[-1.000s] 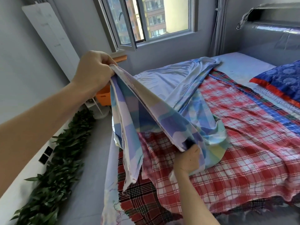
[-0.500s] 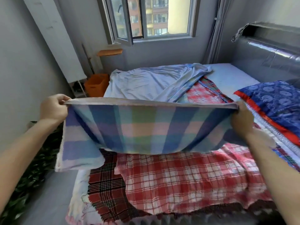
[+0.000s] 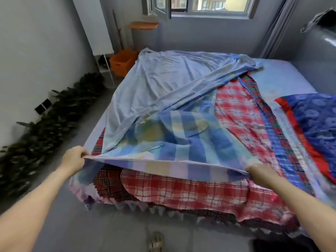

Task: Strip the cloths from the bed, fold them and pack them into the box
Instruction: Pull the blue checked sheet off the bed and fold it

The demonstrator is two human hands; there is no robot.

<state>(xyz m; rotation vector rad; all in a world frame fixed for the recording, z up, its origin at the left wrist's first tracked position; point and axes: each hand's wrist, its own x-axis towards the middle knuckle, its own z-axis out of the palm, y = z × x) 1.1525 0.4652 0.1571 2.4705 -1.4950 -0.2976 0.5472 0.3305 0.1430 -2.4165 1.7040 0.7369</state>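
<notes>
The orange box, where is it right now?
In the head view the orange box sits at the far left, beside the far corner of the bed, below the wooden shelf.

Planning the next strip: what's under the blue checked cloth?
Below the lifted edge of the blue checked cloth, a red-and-white plaid cloth and a darker plaid cloth show. Farther in is covered.

A row of dark leafy plants [image 3: 54, 113] lies along the foot of the wall, left of the fingers [image 3: 84, 154] of the left hand [image 3: 73, 159]. Two black wall sockets [image 3: 43, 106] sit just above the leaves. Far beyond those fingers a white panel [image 3: 94, 28] leans on the wall, beside a wooden shelf [image 3: 143, 25] under the window [image 3: 209, 6]. A grey curtain [image 3: 272, 28] hangs far beyond the right hand [image 3: 260, 172]. Nearer than both hands' fingers, a sandal [image 3: 154, 241] rests on the grey floor [image 3: 72, 224].
</notes>
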